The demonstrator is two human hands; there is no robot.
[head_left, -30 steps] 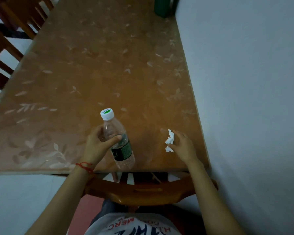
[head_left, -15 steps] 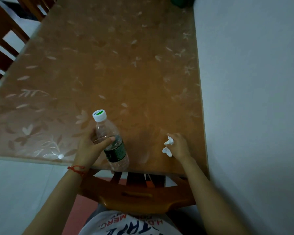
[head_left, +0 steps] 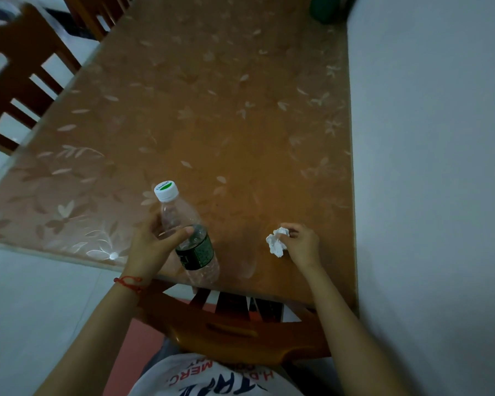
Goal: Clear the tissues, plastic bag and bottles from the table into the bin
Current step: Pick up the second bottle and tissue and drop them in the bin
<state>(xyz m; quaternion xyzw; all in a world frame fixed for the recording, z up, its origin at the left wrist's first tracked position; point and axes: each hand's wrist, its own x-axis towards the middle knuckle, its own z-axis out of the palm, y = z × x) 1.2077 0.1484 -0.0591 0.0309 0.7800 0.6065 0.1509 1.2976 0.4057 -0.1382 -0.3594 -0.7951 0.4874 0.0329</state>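
Since a moment ago your view has swung a little, so more of the slatted chair at the far left shows, while both of your hands have kept their holds near the front edge. Nearest to you, your printed white shirt (head_left: pixel 212 378) sits behind the curved, glossy wooden back of a chair (head_left: pixel 240 335) tucked under the tabletop (head_left: pixel 240 124). Your left hand (head_left: pixel 152 247), with a red string bracelet (head_left: pixel 129 282) at the wrist, is wrapped around a clear plastic bottle (head_left: pixel 189 235): thumb across its front, fingers behind it. That bottle leans with its base toward you at the front edge; it has a white cap (head_left: pixel 166 190) with a green top and a dark green label band. Your right hand (head_left: pixel 300 244) is curled closed, pinching a crumpled white tissue (head_left: pixel 276 242) just above the surface, near the right side. Beyond your hands the tabletop runs long and brown under a shiny clear cover printed with pale leaves and flowers, and a small bright glint shows near its left front corner. A plain pale wall (head_left: pixel 429 167) borders its right edge. At the far left stands a dark wooden slatted chair (head_left: pixel 20 81) over a light floor, and a dark green object (head_left: pixel 325 8) sits at the far right end against the wall.
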